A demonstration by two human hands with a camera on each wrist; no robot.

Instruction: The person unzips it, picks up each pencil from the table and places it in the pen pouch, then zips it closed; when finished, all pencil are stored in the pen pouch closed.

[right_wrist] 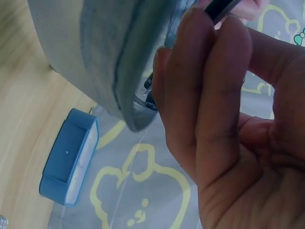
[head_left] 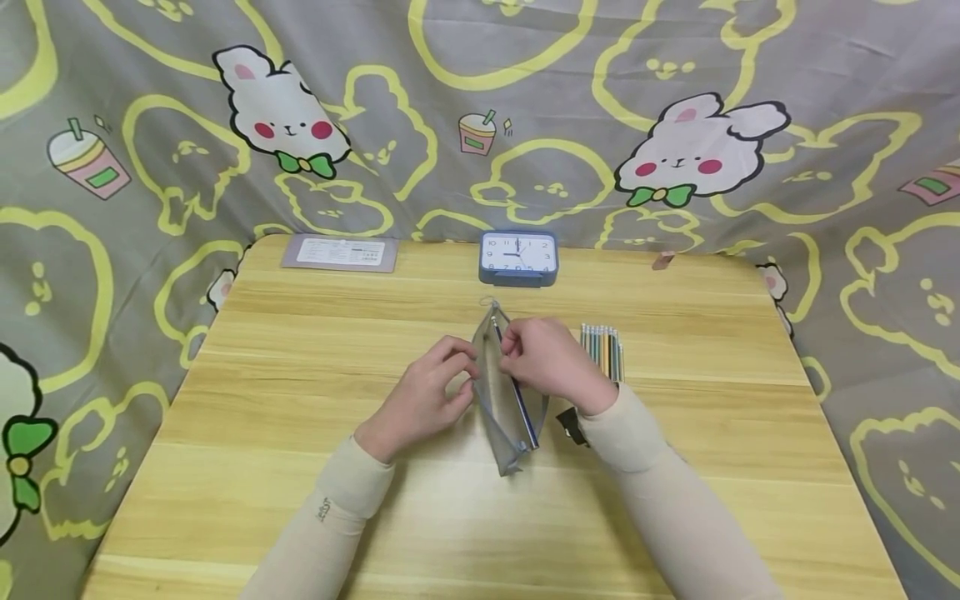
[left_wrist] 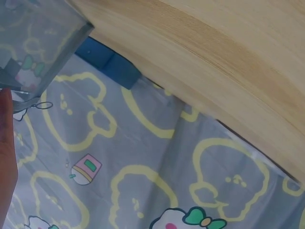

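A grey pencil pouch [head_left: 491,400] stands with its long mouth spread apart in the middle of the table. My left hand [head_left: 431,392] grips its left edge with curled fingers; in the left wrist view only a finger [left_wrist: 6,138] shows beside the pouch [left_wrist: 43,43]. Between its thumb and fingers my right hand [head_left: 551,358] pinches a dark blue pencil [head_left: 529,414], which slants along the pouch mouth. In the right wrist view the pencil [right_wrist: 221,7] sticks out past the fingertips, close by the pouch's rim [right_wrist: 126,90].
A row of pencils [head_left: 600,346] lies right of the pouch, partly hidden by my right wrist. Near it is a small black item [head_left: 572,425]. A blue clock [head_left: 518,257] stands at the back, with a flat labelled packet [head_left: 339,252] to its left. A patterned curtain [head_left: 540,108] hangs behind.
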